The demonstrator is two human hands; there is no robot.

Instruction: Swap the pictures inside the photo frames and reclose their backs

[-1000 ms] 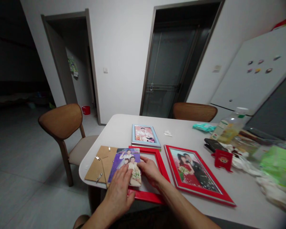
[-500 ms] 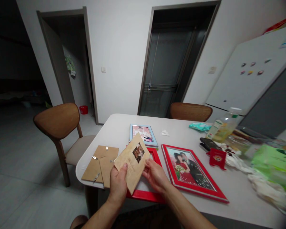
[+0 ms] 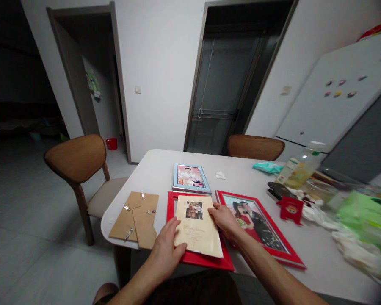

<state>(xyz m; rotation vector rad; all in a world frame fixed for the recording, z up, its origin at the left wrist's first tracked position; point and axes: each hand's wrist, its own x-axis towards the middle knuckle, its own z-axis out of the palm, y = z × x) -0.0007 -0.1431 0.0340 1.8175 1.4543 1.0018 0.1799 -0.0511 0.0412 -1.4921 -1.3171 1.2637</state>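
A cream printed sheet [image 3: 198,237] with a small picture in its upper part lies nearly level over an empty-looking red photo frame [image 3: 206,260]. My left hand [image 3: 168,250] grips the sheet's left side, thumb on its lower corner. At the upper right edge, my right hand [image 3: 225,218] pinches the same sheet; some of its fingertips are hidden. Right of that hand lies a red framed couple photo [image 3: 257,220]. Behind the sheet is a light-blue framed photo [image 3: 190,176]. Two brown backing boards [image 3: 142,220] with metal clips overlap on the left.
On the table's right are a plastic bottle [image 3: 300,167], a dark wallet-like item [image 3: 277,190], a small red stand [image 3: 291,209], crumpled tissue and a green packet [image 3: 365,220]. A teal packet [image 3: 266,167] lies farther back. Wooden chairs [image 3: 76,163] stand beside the table.
The printed sheet has gone from tilted in the air to lying straight and flatter over the red frame. Both hands have moved with it, the right one to its upper right edge.
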